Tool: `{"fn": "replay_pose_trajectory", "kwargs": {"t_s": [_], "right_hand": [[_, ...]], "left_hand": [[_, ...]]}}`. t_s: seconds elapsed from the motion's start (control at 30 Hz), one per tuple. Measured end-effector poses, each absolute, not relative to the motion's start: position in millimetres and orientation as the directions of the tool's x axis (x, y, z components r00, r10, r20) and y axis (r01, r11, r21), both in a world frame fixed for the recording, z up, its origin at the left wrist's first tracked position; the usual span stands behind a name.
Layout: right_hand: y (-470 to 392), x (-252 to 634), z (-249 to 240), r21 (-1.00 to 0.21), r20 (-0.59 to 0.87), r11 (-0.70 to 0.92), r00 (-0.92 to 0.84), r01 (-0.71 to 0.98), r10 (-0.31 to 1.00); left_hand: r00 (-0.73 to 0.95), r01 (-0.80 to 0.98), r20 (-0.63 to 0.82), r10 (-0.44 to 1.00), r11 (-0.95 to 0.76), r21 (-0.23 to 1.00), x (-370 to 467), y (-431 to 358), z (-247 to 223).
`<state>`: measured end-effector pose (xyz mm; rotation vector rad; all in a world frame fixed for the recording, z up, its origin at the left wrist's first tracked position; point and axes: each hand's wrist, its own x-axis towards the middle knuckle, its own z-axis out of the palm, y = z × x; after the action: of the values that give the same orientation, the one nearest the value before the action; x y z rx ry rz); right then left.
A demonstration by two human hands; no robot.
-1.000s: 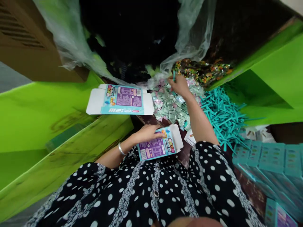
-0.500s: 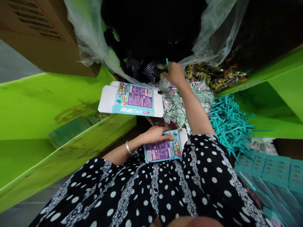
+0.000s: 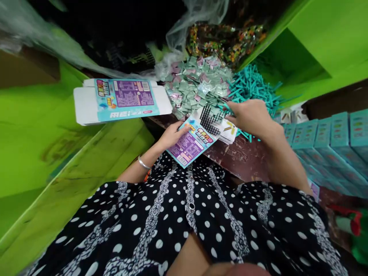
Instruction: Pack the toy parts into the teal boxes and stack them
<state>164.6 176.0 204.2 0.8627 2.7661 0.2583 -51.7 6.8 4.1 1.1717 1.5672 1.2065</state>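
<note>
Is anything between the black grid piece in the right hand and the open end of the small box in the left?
Nothing visible. The right hand holds the black perforated grid right at the flap end of the teal-and-purple printed carton, gripped by the left hand.

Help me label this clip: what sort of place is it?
Likely a small toy-packing workbench: the left hand holds a printed carton, beside heaped sachets, teal sticks and stacked filled boxes.
</note>
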Motion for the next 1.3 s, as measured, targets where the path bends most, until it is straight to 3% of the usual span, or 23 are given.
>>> {"fn": "replay_pose_trajectory", "kwargs": {"t_s": [0.1,0.23,0.33,0.43,0.57,0.73,0.83,0.9,0.97,1.03,1.13,1.2,1.3], "right_hand": [[159,155,203,0.181,-0.251,0.834,-0.796,0.520,0.551],[168,147,211,-0.163,-0.305,0.855,-0.850,0.492,0.431],[179,143,214,-0.426,-0.302,0.729,-0.844,0.536,0.444],[178,134,203,-0.526,-0.324,0.597,-0.792,0.606,0.518],[168,120,179,-0.478,-0.255,0.604,-0.759,0.638,0.599],[171,111,165,-0.332,-0.033,0.667,-0.715,0.667,0.698],[170,106,158,-0.362,-0.153,0.694,-0.774,0.623,0.615],[178,99,153,-0.459,-0.303,0.687,-0.827,0.563,0.474],[202,88,148,-0.554,-0.330,0.627,-0.836,0.548,0.438],[245,67,143,-0.551,-0.185,0.611,-0.798,0.568,0.574],[327,15,130,-0.369,0.096,0.719,-0.745,0.589,0.660],[375,-30,116,-0.318,0.092,0.737,-0.754,0.597,0.651],[417,-98,89,-0.313,0.076,0.613,-0.624,0.725,0.777]], "left_hand": [[-0.236,0.214,-0.017,0.971,0.069,0.974,-40,10,16],[-0.291,0.217,0.027,0.956,0.039,0.975,-34,8,27],[-0.321,0.208,0.034,0.947,0.035,0.978,-33,3,29],[-0.320,0.179,0.018,0.947,0.042,0.983,-30,-4,30],[-0.337,0.166,0.016,0.942,0.042,0.985,-24,-9,30],[-0.340,0.122,-0.019,0.940,0.064,0.990,-26,-10,25],[-0.353,0.082,-0.034,0.935,0.066,0.994,-32,-8,22],[-0.369,0.060,-0.042,0.929,0.069,0.996,-37,-4,19],[-0.380,0.039,-0.059,0.923,0.079,0.996,-42,0,15],[-0.378,0.018,-0.085,0.922,0.099,0.995,-47,6,8],[-0.361,-0.003,-0.126,0.924,0.134,0.991,-53,14,0],[-0.346,-0.004,-0.146,0.927,0.154,0.988,-54,17,-3],[-0.320,0.026,-0.168,0.932,0.186,0.982,-55,18,-3]]}}
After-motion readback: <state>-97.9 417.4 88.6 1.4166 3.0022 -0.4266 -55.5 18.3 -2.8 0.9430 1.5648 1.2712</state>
